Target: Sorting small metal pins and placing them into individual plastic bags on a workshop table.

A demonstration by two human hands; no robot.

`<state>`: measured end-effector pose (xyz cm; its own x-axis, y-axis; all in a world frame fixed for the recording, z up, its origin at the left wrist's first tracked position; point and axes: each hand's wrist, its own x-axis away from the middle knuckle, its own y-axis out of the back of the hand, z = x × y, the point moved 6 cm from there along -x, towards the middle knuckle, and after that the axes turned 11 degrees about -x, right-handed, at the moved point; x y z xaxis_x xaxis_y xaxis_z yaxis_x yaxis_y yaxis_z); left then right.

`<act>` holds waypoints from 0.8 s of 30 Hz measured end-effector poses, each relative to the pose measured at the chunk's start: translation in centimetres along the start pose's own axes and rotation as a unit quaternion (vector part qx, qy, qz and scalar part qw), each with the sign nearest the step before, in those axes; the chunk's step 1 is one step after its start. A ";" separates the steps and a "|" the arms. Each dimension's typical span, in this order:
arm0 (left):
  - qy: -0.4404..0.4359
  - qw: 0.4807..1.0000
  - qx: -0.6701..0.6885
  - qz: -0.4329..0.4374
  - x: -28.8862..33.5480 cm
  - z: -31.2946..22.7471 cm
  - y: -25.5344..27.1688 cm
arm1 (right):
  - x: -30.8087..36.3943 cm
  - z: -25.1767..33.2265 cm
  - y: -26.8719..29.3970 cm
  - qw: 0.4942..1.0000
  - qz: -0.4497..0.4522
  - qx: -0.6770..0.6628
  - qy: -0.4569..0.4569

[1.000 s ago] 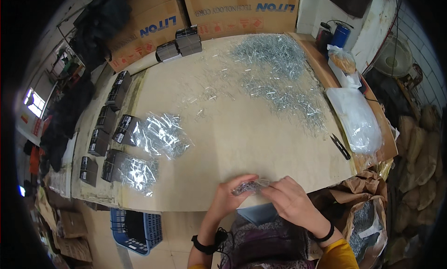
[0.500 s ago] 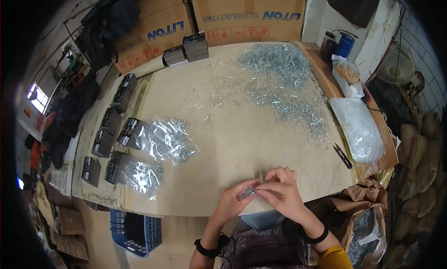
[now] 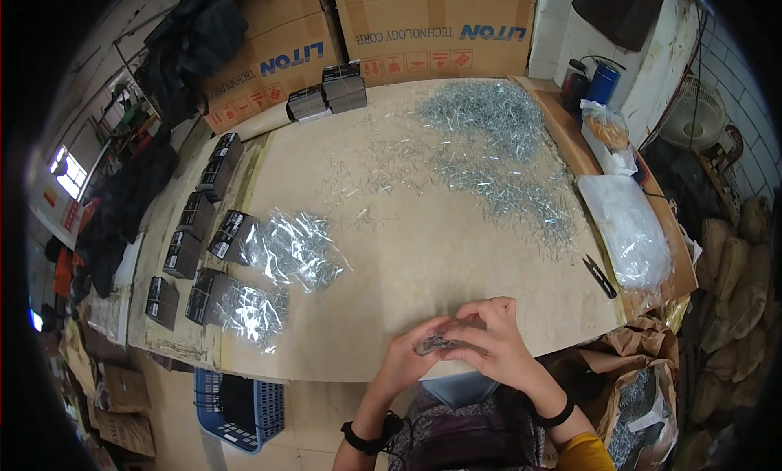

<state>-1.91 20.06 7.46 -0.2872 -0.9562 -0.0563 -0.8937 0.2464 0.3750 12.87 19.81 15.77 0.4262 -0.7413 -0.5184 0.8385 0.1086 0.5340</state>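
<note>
At the near edge of the table, my left hand (image 3: 405, 358) and my right hand (image 3: 498, 346) meet over a small clear packet (image 3: 435, 341) with shiny metal bits in it. The fingers of both are curled around it, and part of the packet is hidden behind them. To the left lie filled clear plastic bags, one bag (image 3: 303, 247) farther off and another bag (image 3: 252, 312) nearer. A large heap of thin silver wire pieces (image 3: 481, 112) spreads over the far right of the table, thinning toward the middle.
Dark banded stacks of cards (image 3: 181, 253) line the left side, with more stacks (image 3: 344, 88) at the back. Black thread snips (image 3: 600, 277) and a white plastic bundle (image 3: 627, 226) lie at right. Below are a blue basket (image 3: 273, 414) and an open paper sack (image 3: 607, 353).
My right fingers have shifted from a raised pinch to curling over the packet, closer to my left hand. The view has tilted slightly; the table things stay put.
</note>
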 end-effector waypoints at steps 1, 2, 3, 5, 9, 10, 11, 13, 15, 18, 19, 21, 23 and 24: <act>-0.006 1.000 0.005 -0.009 0.0 -0.1 0.0 | 0.2 -0.3 -0.1 1.000 0.000 0.001 0.000; -0.013 1.000 0.009 -0.019 -0.1 -0.1 -0.1 | 0.5 -1.0 -0.3 1.000 0.001 0.020 -0.005; -0.012 1.000 0.009 -0.019 0.0 0.2 -0.2 | 0.7 -1.4 -0.5 0.999 0.002 0.038 -0.009; -0.006 0.999 0.050 -0.015 0.1 0.9 -0.4 | 0.7 -1.5 -0.6 0.999 -0.018 0.006 -0.032; 0.001 0.997 0.064 -0.036 0.0 0.6 -0.3 | 1.2 -2.5 -1.3 0.981 -0.083 -0.122 -0.126; -0.006 0.999 0.015 -0.037 0.0 0.5 -0.1 | 1.1 -2.1 -1.1 0.981 -0.083 -0.122 -0.126; -0.013 0.999 -0.033 -0.037 0.0 0.3 0.1 | 0.7 -1.0 -0.9 0.992 -0.058 -0.069 -0.088; -0.011 0.999 -0.014 -0.030 -0.1 0.1 -0.1 | 0.8 -0.9 -0.8 0.998 -0.032 -0.015 -0.048; -0.010 1.000 0.005 -0.023 0.0 0.4 -0.1 | 1.3 -1.9 -1.5 0.999 0.026 0.043 0.016; -0.013 1.000 -0.019 -0.011 0.2 1.1 -0.2 | -0.1 -2.0 -1.4 0.987 0.130 -0.090 0.000; 0.017 0.999 0.031 -0.019 0.0 0.7 -0.2 | -1.0 -3.3 -0.2 0.990 0.073 -0.104 -0.055; 0.049 0.995 0.077 -0.030 0.4 0.2 0.2 | -2.7 -7.6 2.1 0.991 0.021 -0.003 -0.130; -0.009 0.992 -0.013 -0.127 1.1 -0.9 2.4 | -2.8 -12.8 5.8 0.953 -0.004 0.230 -0.196; -0.004 0.986 -0.021 -0.163 1.6 -0.6 3.7 | -2.2 -15.1 7.6 0.912 -0.029 0.334 -0.238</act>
<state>-5.46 19.36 9.26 0.0094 -0.9821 -0.1881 -0.9240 -0.0804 0.3739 23.47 32.25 10.85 0.0591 -0.9536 -0.2952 0.3936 -0.2495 0.8848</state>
